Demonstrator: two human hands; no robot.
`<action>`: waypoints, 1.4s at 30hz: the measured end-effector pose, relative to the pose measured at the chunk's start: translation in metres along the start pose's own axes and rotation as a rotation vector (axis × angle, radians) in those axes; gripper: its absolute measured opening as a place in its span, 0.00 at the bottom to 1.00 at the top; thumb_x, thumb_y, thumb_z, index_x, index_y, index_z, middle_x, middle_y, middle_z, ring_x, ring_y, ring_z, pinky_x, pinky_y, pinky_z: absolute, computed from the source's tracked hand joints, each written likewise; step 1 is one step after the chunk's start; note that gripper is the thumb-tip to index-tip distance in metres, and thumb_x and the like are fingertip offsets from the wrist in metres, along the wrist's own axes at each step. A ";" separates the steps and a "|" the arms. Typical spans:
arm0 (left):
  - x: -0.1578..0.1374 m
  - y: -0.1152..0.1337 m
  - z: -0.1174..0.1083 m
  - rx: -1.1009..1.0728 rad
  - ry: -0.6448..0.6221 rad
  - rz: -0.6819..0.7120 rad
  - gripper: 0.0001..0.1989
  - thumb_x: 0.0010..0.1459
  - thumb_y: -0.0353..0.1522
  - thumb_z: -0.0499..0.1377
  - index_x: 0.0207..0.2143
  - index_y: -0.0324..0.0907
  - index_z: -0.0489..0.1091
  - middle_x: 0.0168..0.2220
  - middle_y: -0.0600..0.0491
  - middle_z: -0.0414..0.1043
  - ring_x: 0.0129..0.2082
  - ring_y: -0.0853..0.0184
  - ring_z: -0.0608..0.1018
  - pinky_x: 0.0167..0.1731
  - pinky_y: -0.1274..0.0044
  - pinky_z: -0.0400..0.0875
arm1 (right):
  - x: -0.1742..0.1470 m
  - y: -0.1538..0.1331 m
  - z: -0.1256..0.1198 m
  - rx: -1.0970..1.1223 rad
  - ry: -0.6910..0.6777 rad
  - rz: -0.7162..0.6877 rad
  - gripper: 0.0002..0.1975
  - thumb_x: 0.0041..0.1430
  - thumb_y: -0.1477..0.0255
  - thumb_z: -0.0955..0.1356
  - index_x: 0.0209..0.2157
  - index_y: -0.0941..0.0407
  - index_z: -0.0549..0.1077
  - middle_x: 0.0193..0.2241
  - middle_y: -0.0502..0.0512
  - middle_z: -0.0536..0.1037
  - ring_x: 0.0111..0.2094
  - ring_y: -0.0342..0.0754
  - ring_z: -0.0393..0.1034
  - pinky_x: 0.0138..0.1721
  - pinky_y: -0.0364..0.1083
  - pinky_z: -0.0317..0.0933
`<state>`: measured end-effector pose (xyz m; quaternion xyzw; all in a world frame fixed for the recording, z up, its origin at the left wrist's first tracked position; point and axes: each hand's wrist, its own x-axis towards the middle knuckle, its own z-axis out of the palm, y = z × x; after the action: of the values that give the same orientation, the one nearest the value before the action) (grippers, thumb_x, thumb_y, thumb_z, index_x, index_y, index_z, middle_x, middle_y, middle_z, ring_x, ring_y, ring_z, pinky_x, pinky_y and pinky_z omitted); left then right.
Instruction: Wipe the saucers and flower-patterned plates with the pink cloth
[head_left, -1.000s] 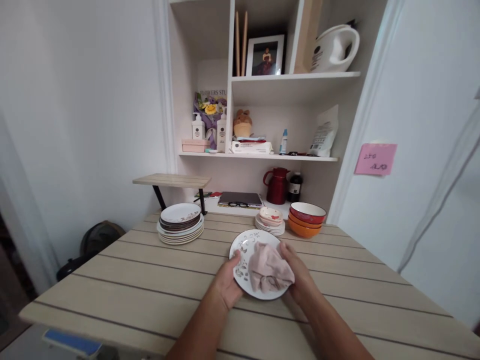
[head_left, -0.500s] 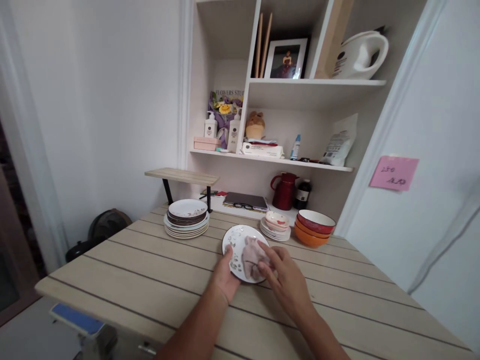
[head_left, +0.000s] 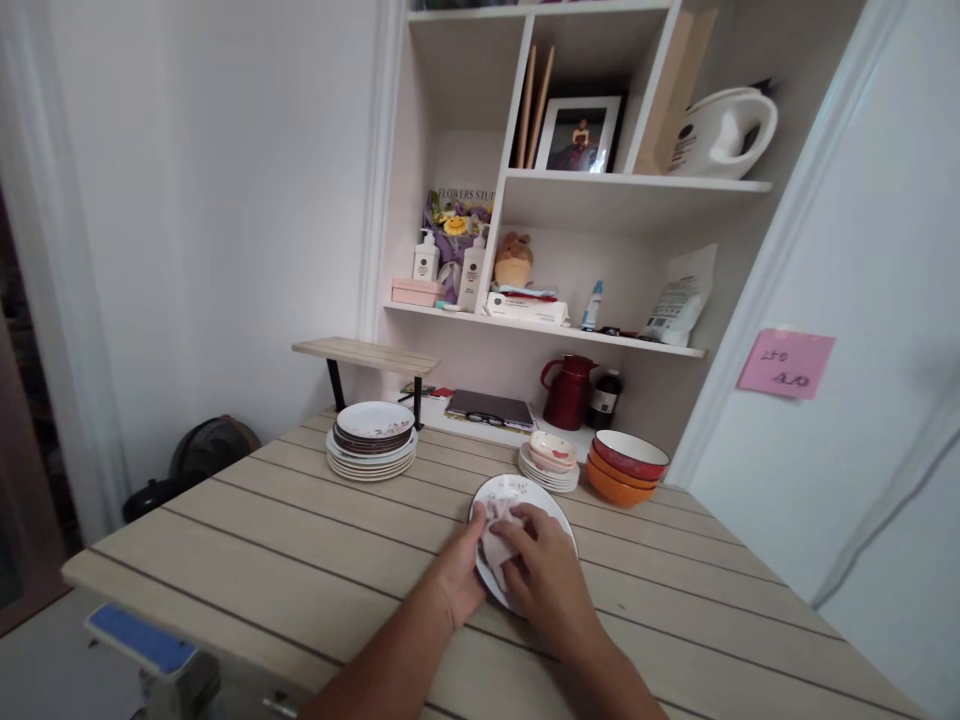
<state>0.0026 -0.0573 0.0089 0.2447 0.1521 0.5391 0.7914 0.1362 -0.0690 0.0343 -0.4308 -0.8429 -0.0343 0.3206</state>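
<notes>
A white plate point(head_left: 551, 505) with a dark rim and a grey floral pattern is tilted up over the wooden table. My left hand point(head_left: 459, 572) grips its left edge, thumb on the front and the other fingers hidden behind. Bunched against the plate's face is a pale pink cloth point(head_left: 501, 535), pinched in the fingers of my right hand point(head_left: 547, 570). The cloth lies at the left part of the plate, close to my left thumb. My right hand covers much of the plate's lower right.
Stacked plates point(head_left: 371, 447) stand at the table's back left, by a small raised shelf point(head_left: 366, 355). Small pink bowls point(head_left: 553, 452) rest on little plates point(head_left: 549, 477) behind my hands. Red and orange bowls point(head_left: 626, 468) are stacked further right. A red jug point(head_left: 568, 392) stands behind.
The plate has moved right and slightly nearer and has turned in my left hand. My right hand has brought the cloth from the plate's right side over to its left side.
</notes>
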 end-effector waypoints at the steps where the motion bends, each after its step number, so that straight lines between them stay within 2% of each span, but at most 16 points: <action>1: 0.000 -0.002 0.001 0.019 -0.014 -0.018 0.28 0.61 0.47 0.54 0.51 0.34 0.70 0.43 0.41 0.78 0.48 0.57 0.77 0.52 0.68 0.67 | 0.002 0.001 0.000 -0.022 0.025 0.013 0.23 0.52 0.78 0.63 0.48 0.47 0.73 0.53 0.60 0.66 0.51 0.59 0.61 0.47 0.56 0.57; 5: -0.001 -0.007 0.005 0.061 -0.031 -0.050 0.28 0.61 0.47 0.54 0.53 0.35 0.69 0.44 0.41 0.78 0.48 0.57 0.77 0.51 0.68 0.67 | 0.010 0.012 -0.005 -0.075 0.107 0.109 0.23 0.55 0.77 0.62 0.50 0.45 0.73 0.54 0.59 0.66 0.50 0.59 0.62 0.47 0.57 0.56; 10: -0.001 0.004 0.003 -0.001 -0.006 -0.009 0.30 0.61 0.48 0.53 0.56 0.35 0.66 0.48 0.39 0.76 0.51 0.54 0.76 0.54 0.64 0.63 | 0.004 0.024 -0.013 -0.086 0.112 0.182 0.22 0.50 0.81 0.62 0.42 0.47 0.76 0.51 0.56 0.68 0.48 0.56 0.63 0.47 0.55 0.57; 16: 0.001 0.013 -0.004 -0.041 -0.036 0.052 0.30 0.61 0.49 0.52 0.54 0.34 0.68 0.48 0.40 0.76 0.52 0.54 0.74 0.56 0.64 0.61 | -0.005 0.010 -0.007 -0.003 -0.023 0.076 0.23 0.44 0.85 0.61 0.36 0.49 0.76 0.48 0.55 0.69 0.48 0.55 0.63 0.47 0.53 0.57; 19: 0.000 0.009 -0.003 -0.007 -0.045 0.039 0.28 0.61 0.48 0.52 0.51 0.33 0.71 0.46 0.40 0.77 0.50 0.56 0.76 0.54 0.68 0.63 | -0.005 0.000 -0.002 0.041 -0.052 0.010 0.24 0.46 0.84 0.61 0.39 0.48 0.76 0.49 0.55 0.69 0.49 0.55 0.63 0.47 0.53 0.57; 22: -0.001 0.004 0.001 0.029 -0.060 -0.007 0.28 0.62 0.48 0.52 0.50 0.33 0.72 0.44 0.40 0.78 0.49 0.56 0.77 0.51 0.70 0.65 | -0.003 -0.001 0.000 0.039 -0.020 -0.005 0.24 0.50 0.83 0.62 0.43 0.46 0.76 0.51 0.56 0.68 0.50 0.55 0.63 0.48 0.54 0.58; 26: -0.002 0.000 0.005 0.067 -0.042 -0.061 0.29 0.62 0.48 0.51 0.52 0.34 0.71 0.42 0.40 0.79 0.47 0.56 0.78 0.50 0.69 0.66 | -0.001 0.012 -0.001 0.001 0.074 0.042 0.24 0.53 0.81 0.62 0.47 0.45 0.74 0.52 0.56 0.67 0.51 0.56 0.62 0.49 0.56 0.58; 31: -0.001 -0.001 0.002 0.045 -0.011 -0.033 0.28 0.61 0.47 0.54 0.54 0.35 0.69 0.44 0.40 0.78 0.47 0.55 0.78 0.51 0.67 0.65 | -0.002 0.027 -0.003 -0.019 0.120 0.122 0.22 0.55 0.79 0.62 0.48 0.45 0.74 0.52 0.57 0.68 0.48 0.56 0.65 0.48 0.55 0.59; 38: -0.001 0.014 -0.004 -0.052 -0.024 0.064 0.30 0.61 0.48 0.52 0.56 0.35 0.67 0.47 0.40 0.77 0.51 0.55 0.76 0.55 0.65 0.62 | -0.005 0.022 -0.003 0.009 0.012 0.099 0.24 0.46 0.85 0.60 0.40 0.49 0.76 0.51 0.56 0.68 0.50 0.55 0.64 0.49 0.54 0.59; 42: 0.000 0.016 -0.009 -0.042 -0.016 0.055 0.30 0.61 0.48 0.52 0.54 0.33 0.68 0.46 0.40 0.77 0.49 0.55 0.76 0.53 0.67 0.63 | -0.006 0.011 0.000 0.083 -0.105 0.009 0.22 0.51 0.82 0.61 0.43 0.48 0.76 0.49 0.57 0.69 0.49 0.54 0.64 0.49 0.53 0.59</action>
<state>-0.0145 -0.0507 0.0103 0.2368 0.1276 0.5619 0.7823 0.1465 -0.0665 0.0283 -0.4222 -0.8573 0.0250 0.2936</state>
